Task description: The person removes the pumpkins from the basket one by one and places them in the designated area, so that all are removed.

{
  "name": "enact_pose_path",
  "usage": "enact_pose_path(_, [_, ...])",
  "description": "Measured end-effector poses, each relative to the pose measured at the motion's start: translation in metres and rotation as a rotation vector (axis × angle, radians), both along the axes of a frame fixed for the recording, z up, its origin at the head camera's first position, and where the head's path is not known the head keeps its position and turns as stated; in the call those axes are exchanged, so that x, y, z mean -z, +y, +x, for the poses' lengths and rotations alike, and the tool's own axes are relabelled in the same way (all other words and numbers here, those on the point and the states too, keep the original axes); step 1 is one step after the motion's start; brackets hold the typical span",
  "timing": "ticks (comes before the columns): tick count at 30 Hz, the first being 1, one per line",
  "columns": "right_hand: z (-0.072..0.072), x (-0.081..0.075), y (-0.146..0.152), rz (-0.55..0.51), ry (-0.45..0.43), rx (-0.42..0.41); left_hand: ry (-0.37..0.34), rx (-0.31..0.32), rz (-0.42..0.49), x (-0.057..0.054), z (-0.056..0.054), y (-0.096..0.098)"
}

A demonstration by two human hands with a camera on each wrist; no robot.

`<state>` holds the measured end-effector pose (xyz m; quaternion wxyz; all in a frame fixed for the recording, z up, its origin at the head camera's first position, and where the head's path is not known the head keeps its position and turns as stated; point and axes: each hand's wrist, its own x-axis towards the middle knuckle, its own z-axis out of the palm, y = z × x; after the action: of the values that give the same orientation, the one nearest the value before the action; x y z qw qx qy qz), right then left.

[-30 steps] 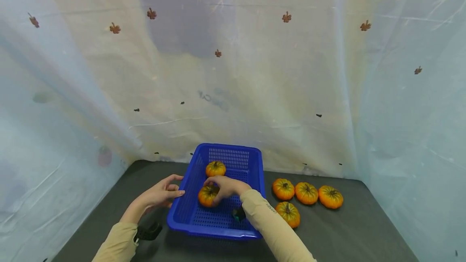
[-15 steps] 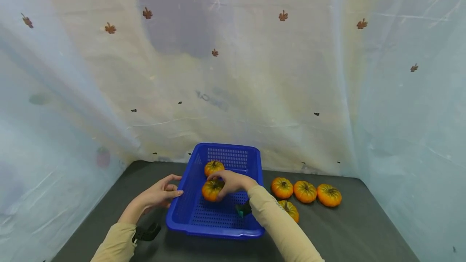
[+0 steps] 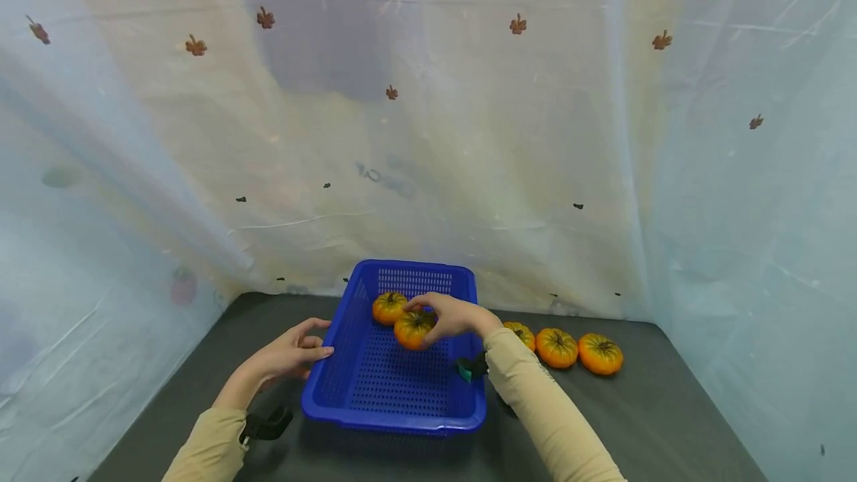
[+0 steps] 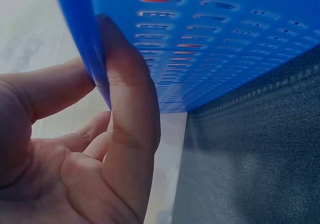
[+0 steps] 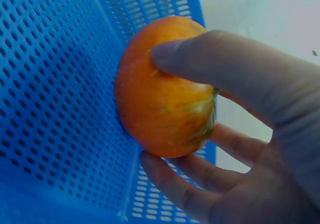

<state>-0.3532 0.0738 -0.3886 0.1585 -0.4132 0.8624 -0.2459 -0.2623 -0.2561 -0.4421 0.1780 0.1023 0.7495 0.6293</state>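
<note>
My right hand (image 3: 455,316) grips a small orange pumpkin (image 3: 411,329) inside the blue plastic basket (image 3: 395,416). In the right wrist view the thumb lies over the pumpkin (image 5: 167,99) and the fingers curl under its other side. Another pumpkin (image 3: 388,308) sits in the basket just to the left, close to the held one. At the basket's left rim, my left hand (image 3: 284,354) pinches the edge. The left wrist view shows its thumb and forefinger on either side of the rim (image 4: 85,44).
Right of the basket, orange pumpkins stand in a row on the dark table (image 3: 643,407), among them a middle one (image 3: 557,348) and a rightmost one (image 3: 600,354). My right sleeve (image 3: 542,407) covers part of that area. A plastic-sheeted wall (image 3: 469,169) rises behind the table.
My right hand has moved the held pumpkin up and to the right within the basket, away from the left side. My left hand stays at the rim. The forearm now hides the nearest pumpkin outside.
</note>
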Motion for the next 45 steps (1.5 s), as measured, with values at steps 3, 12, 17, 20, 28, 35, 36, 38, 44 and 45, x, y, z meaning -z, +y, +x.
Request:
enact_pose_path(3, [0.000, -0.007, 0.011, -0.012, -0.001, 0.000, -0.003, 0.004, 0.006, 0.000, -0.001, 0.001])
enact_pose_path(12, [0.002, -0.023, 0.037, -0.050, 0.001, -0.027, -0.007, 0.001, -0.014, 0.001, -0.001, 0.000])
enact_pose_path(17, [0.006, -0.031, 0.050, -0.067, 0.015, -0.020, -0.005, -0.008, -0.022, 0.001, -0.002, -0.001])
enact_pose_path(20, [0.009, -0.034, 0.057, -0.076, 0.036, -0.006, -0.004, -0.008, -0.021, 0.002, -0.002, -0.001])
enact_pose_path(28, [0.017, -0.034, 0.079, -0.142, -0.018, 0.042, -0.002, -0.002, -0.015, 0.001, 0.000, 0.000])
enact_pose_path(35, [0.027, -0.035, 0.103, -0.169, 0.037, 0.068, -0.009, -0.002, -0.016, 0.000, 0.001, 0.000])
enact_pose_path(36, [0.028, -0.035, 0.106, -0.176, 0.045, 0.070, -0.009, -0.005, -0.016, 0.000, 0.001, 0.000])
enact_pose_path(38, [0.031, -0.036, 0.114, -0.191, 0.050, 0.079, -0.009, -0.005, -0.014, 0.000, 0.000, -0.001])
enact_pose_path(44, [0.035, -0.036, 0.136, -0.215, 0.050, 0.106, -0.002, -0.005, -0.018, 0.002, -0.002, -0.001])
enact_pose_path(45, [0.036, -0.035, 0.139, -0.220, 0.044, 0.114, -0.001, -0.005, -0.019, 0.002, -0.002, -0.001])
